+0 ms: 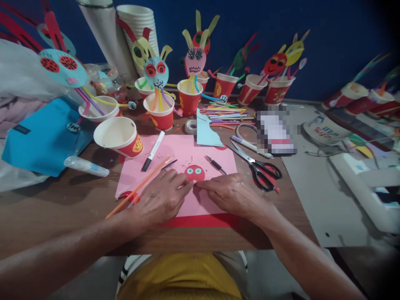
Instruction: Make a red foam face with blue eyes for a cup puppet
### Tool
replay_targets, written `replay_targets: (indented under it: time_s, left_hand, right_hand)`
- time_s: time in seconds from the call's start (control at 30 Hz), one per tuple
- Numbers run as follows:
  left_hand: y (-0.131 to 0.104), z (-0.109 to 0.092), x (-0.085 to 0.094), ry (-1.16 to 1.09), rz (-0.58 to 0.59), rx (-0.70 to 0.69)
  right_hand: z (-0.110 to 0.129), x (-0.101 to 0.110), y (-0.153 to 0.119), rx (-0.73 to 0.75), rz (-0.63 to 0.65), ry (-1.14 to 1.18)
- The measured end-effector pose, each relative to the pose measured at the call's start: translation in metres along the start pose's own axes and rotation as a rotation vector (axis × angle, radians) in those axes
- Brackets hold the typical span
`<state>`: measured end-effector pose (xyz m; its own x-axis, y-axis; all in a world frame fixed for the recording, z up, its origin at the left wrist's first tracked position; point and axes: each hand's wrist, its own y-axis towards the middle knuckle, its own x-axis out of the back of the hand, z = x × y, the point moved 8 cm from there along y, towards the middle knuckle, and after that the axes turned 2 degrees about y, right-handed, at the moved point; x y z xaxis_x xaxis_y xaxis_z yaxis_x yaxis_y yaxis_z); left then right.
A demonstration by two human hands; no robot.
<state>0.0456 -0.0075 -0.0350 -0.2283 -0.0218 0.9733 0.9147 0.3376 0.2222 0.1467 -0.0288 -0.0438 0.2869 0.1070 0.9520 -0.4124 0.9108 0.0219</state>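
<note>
A small red paper face (195, 172) with two pale blue eyes lies on a pink paper sheet (206, 204). My left hand (165, 193) is closed, its fingertips pressing at the face's lower left edge. From the other side my right hand (233, 193), also closed with the index finger forward, presses the lower right edge. A small pale bit shows between the fingertips, too small to make out. Black pens (216, 164) lie near the hands. Beside my left hand are a white marker (153, 151) and an orange strip (139, 186).
Black-handled scissors (258, 164) lie right of the sheet, near a blurred-out phone-like object (276, 131). Light blue paper (206, 129), tape (191, 126) and many coloured sticks (228, 116) sit behind. Paper cups (118, 137) with paper creatures (156, 73) line the back.
</note>
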Motion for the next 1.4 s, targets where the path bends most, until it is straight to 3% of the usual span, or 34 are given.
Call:
replay_targets:
  time_s: [0.17,0.43,0.67,0.93,1.4]
  left_hand:
    - [0.001,0.000,0.000,0.033,0.007,0.002]
    - [0.000,-0.001,-0.001,0.030,0.021,-0.002]
    - [0.001,0.000,0.000,0.037,0.023,-0.012]
    - [0.002,-0.003,0.003,0.047,0.003,-0.018]
    - [0.003,-0.004,0.003,0.044,0.072,0.001]
  right_hand:
    - [0.000,-0.003,-0.001,-0.017,0.031,-0.026]
    - [-0.007,0.007,0.003,-0.086,-0.030,0.059]
    - [-0.003,0.003,0.003,-0.087,0.057,-0.111]
    - [-0.002,0.003,0.001,-0.108,0.047,-0.138]
    - [-0.002,0.002,0.001,-0.123,0.025,-0.155]
